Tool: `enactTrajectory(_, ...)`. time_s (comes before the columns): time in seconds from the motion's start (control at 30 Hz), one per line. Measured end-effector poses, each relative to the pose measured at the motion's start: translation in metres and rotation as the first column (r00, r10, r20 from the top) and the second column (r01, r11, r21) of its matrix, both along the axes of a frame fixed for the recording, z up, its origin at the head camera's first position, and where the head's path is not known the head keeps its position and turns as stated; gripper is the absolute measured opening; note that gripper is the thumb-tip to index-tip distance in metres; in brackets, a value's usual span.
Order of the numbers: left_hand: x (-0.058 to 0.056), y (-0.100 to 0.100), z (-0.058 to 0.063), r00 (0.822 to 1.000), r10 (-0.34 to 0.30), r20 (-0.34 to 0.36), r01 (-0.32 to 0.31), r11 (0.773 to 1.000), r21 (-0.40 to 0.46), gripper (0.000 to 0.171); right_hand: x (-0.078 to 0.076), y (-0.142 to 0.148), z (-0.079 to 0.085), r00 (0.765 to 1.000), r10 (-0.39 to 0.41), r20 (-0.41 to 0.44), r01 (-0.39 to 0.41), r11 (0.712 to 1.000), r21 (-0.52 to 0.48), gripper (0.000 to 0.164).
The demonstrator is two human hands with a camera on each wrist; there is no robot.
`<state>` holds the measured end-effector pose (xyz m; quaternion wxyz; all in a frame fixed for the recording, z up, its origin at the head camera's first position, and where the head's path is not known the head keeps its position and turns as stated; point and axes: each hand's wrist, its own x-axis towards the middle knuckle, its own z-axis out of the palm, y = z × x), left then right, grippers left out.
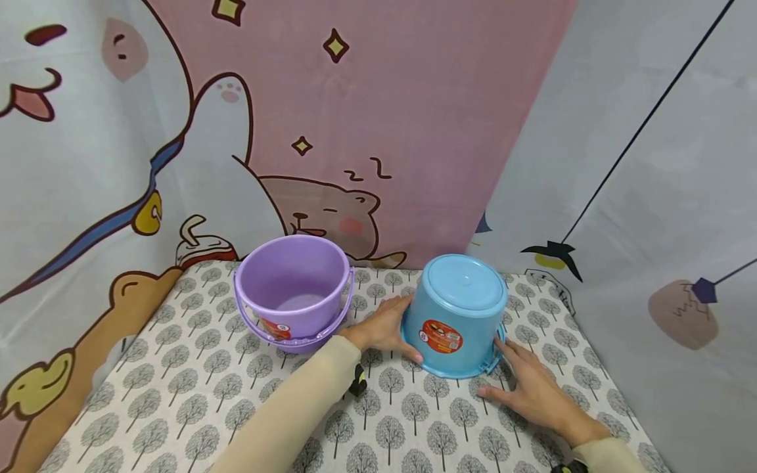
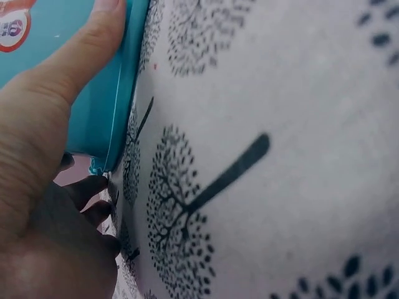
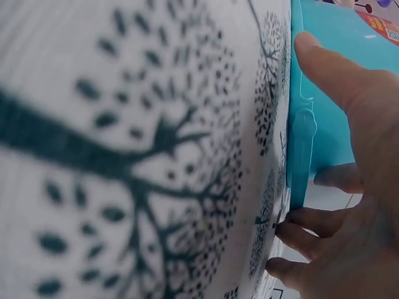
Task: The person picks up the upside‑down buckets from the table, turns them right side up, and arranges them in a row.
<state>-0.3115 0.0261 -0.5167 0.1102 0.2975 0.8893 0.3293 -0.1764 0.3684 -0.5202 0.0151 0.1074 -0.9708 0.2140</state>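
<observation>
A light blue bucket [image 1: 452,309] stands upside down on the tree-print cloth, its base upward and an orange-red label facing me. At its left side is my left hand [image 1: 384,328], its thumb lying along the bucket's wall near the rim in the left wrist view. My right hand [image 1: 526,384] is at the right side, with a fingertip against the bucket near its handle [image 3: 303,134]. The right thumb is held apart from the other fingers. An upright purple bucket [image 1: 296,269] sits to the left, its handle hanging down in front.
The cloth [image 1: 201,401] with grey trees covers the table. Behind it hangs a pink and white cartoon curtain [image 1: 414,98], close behind both buckets. Another light curtain [image 1: 662,217] borders the right side.
</observation>
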Motion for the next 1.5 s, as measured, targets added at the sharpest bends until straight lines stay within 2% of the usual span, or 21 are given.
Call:
enactTrajectory(0.23,0.002,0.002,-0.003,1.0,0.019,-0.003,-0.019,1.0,0.013,0.15,-0.002,-0.004,0.002,1.0,-0.01,0.013,0.01,0.999,-0.044,0.137)
enactTrajectory(0.43,0.004,0.004,0.0,0.996,0.068,0.064,-0.072,0.995,0.066,0.149,-0.005,-0.008,0.006,0.999,-0.032,-0.016,0.031,0.997,-0.073,0.14)
enactTrajectory(0.57,0.005,0.005,0.005,0.989,0.099,0.114,-0.111,0.988,0.108,0.146,-0.005,-0.01,0.009,0.995,-0.055,-0.078,0.048,0.995,-0.086,0.131)
enactTrajectory(0.77,0.009,0.006,0.014,0.986,0.118,0.121,-0.135,0.981,0.141,0.137,-0.005,-0.012,0.016,0.979,-0.079,-0.187,0.061,0.993,-0.101,0.109)
enactTrajectory(0.9,0.013,0.006,0.02,0.983,0.125,0.135,-0.147,0.974,0.172,0.134,-0.004,-0.011,0.018,0.971,-0.085,-0.223,0.058,0.99,-0.125,0.103)
enactTrajectory(1.0,0.018,0.006,0.025,0.976,0.13,0.175,-0.169,0.96,0.225,0.132,-0.002,-0.01,0.019,0.961,-0.087,-0.262,0.046,0.986,-0.159,0.099)
enactTrajectory(1.17,0.025,0.004,0.03,0.959,0.152,0.241,-0.225,0.922,0.315,0.125,-0.002,-0.008,0.022,0.942,-0.083,-0.326,0.011,0.976,-0.218,0.097)
enactTrajectory(1.5,0.04,-0.004,0.039,0.952,0.2,0.232,-0.28,0.876,0.392,0.115,-0.002,-0.01,0.026,0.88,-0.061,-0.47,-0.113,0.936,-0.333,0.095)
